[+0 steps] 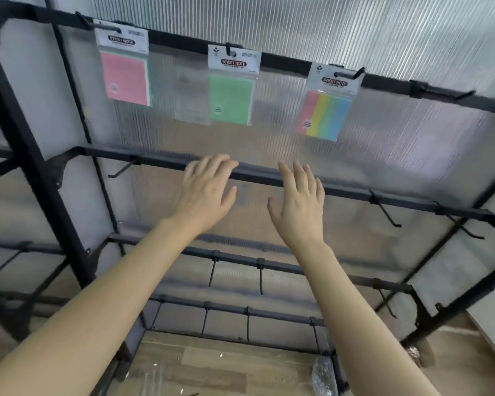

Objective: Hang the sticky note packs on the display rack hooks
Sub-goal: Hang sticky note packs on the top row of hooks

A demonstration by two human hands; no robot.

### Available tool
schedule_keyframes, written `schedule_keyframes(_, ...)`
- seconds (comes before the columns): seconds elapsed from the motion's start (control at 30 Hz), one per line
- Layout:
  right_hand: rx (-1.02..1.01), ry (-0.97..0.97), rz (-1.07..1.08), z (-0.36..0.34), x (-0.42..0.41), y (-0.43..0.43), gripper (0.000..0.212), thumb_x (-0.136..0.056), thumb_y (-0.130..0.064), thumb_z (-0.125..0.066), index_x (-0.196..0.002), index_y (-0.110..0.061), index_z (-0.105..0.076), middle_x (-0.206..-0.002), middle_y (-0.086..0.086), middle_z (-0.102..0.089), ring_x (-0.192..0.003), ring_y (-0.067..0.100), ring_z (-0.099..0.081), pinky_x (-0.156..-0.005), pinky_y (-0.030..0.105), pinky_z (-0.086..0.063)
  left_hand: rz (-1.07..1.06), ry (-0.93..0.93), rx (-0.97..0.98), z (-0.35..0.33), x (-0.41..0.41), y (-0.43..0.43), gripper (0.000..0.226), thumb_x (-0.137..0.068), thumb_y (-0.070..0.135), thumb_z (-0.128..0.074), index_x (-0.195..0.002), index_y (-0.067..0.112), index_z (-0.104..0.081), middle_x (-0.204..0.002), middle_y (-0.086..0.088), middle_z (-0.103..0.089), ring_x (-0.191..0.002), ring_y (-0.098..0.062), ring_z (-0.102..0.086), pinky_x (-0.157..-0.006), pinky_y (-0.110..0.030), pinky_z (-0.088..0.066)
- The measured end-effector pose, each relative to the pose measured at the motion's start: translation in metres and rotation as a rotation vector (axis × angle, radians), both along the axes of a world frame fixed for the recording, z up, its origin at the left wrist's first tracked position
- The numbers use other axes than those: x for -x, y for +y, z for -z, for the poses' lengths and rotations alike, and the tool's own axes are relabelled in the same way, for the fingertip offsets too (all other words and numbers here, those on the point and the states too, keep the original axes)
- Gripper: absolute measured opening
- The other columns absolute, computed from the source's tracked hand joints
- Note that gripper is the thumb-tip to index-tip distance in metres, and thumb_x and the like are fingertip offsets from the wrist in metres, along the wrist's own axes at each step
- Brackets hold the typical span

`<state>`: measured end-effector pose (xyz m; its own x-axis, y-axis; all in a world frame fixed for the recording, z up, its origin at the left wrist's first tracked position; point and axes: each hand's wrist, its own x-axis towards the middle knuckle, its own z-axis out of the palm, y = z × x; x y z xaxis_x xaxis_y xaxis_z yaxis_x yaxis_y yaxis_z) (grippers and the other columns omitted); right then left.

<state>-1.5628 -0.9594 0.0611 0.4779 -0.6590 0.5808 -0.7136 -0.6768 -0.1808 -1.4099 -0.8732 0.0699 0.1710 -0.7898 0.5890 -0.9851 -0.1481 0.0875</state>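
Three sticky note packs hang from hooks on the top bar of the black display rack (297, 64): a pink pack (125, 77) at the left, a green pack (230, 98) in the middle and a multicolour striped pack (325, 112) at the right. Below them, my left hand (206, 192) and my right hand (299, 204) are raised side by side in front of the second bar (160, 162). Both hold nothing, and their fingers are straight and spread. The left fingertips overlap that bar.
Bare hooks stick out from the second bar at the left (123, 168) and right (383, 210), and from the top bar at the far right (463, 94). Lower bars carry more hooks. A ribbed translucent panel (383, 32) backs the rack. Wooden floor (212, 367) lies below.
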Motion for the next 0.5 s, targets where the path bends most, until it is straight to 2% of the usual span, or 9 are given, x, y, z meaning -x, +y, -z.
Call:
schedule_keyframes(0.27,-0.046,0.013,-0.289,0.050,-0.082,0.083,0.060,-0.089,-0.018,-0.054,-0.144,-0.014,-0.030,-0.149,0.015,-0.029,-0.140,0.031,-0.020,-0.114,0.043,-0.009,-0.191,0.068,-0.075,0.049,-0.051,0.104,0.045,-0.090,0.024,-0.049,-0.133,0.009,-0.045,-0.138,-0.010,-0.043,-0.126,-0.027,-0.040,-0.104,-0.044,-0.028)
schedule_keyframes(0.5,-0.039,-0.018,-0.466,0.070,-0.162,0.181,0.057,-0.078,-0.012,-0.065,-0.132,-0.007,-0.048,-0.134,0.021,-0.049,-0.127,0.038,-0.042,-0.104,0.053,-0.031,-0.306,0.026,-0.027,0.056,-0.112,0.214,0.042,-0.085,0.018,-0.060,-0.125,0.007,-0.052,-0.129,-0.011,-0.052,-0.118,-0.029,-0.048,-0.096,-0.043,-0.037)
